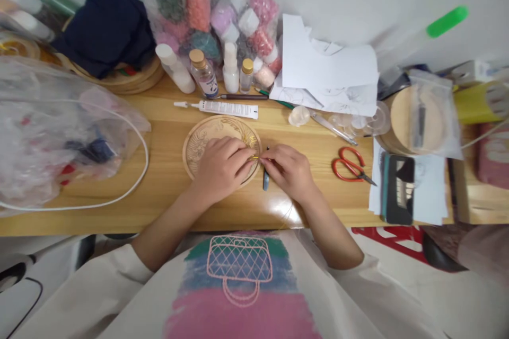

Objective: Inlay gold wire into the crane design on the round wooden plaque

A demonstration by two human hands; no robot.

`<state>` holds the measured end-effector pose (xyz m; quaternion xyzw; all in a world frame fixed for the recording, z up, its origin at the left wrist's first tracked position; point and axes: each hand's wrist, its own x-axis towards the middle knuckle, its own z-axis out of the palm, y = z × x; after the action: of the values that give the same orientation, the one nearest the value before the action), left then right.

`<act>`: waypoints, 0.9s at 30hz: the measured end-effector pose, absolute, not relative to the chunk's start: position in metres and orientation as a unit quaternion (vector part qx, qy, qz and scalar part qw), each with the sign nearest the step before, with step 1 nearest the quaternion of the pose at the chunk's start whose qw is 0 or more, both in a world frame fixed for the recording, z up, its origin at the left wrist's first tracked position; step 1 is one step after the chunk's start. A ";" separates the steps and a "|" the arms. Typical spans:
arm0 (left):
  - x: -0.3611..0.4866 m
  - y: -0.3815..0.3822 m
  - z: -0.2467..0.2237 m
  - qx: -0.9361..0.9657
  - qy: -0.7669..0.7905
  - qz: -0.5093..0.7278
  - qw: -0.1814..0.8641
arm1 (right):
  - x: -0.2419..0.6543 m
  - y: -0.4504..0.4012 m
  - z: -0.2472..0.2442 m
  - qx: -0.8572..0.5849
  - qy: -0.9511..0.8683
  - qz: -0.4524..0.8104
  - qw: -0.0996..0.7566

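Observation:
A round carved wooden disc (193,140) lies on the table, with gold-coloured wire or thread on its upper right part. My left hand (222,169) rests over the disc, thumb and fingers pinched on a small gold piece (253,158) near its right edge. Close beside it, my right hand (289,170) is pinched at the same spot; what its fingertips hold is too small to name. Thin strands hang below my right hand. A small dark blue tool (265,180) lies between the hands, just right of the disc.
Red-handled scissors (350,165) and a black phone-like object (398,189) lie to the right. Behind the disc are a white tube (228,108), small bottles (204,74) and papers (330,66). A plastic bag (59,143) and white cable (145,153) occupy the left.

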<state>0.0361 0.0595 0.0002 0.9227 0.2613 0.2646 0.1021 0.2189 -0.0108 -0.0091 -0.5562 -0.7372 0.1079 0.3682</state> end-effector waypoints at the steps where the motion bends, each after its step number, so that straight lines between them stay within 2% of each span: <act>1: 0.037 0.059 0.000 0.921 0.262 0.267 0.106 | 0.218 -0.011 -0.009 -0.555 -0.737 0.107 0.371; 13: 0.040 0.057 -0.001 0.912 0.273 0.277 0.133 | 0.217 -0.013 -0.007 -0.583 -0.691 0.169 0.392; 27: 0.042 0.058 -0.004 0.902 0.284 0.292 0.142 | 0.211 -0.017 -0.007 -0.615 -0.674 0.130 0.390</act>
<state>0.0419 0.0579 -0.0039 0.9021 0.2841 0.2919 0.1423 0.2107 -0.0166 -0.0071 -0.6145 -0.6736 0.1296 0.3897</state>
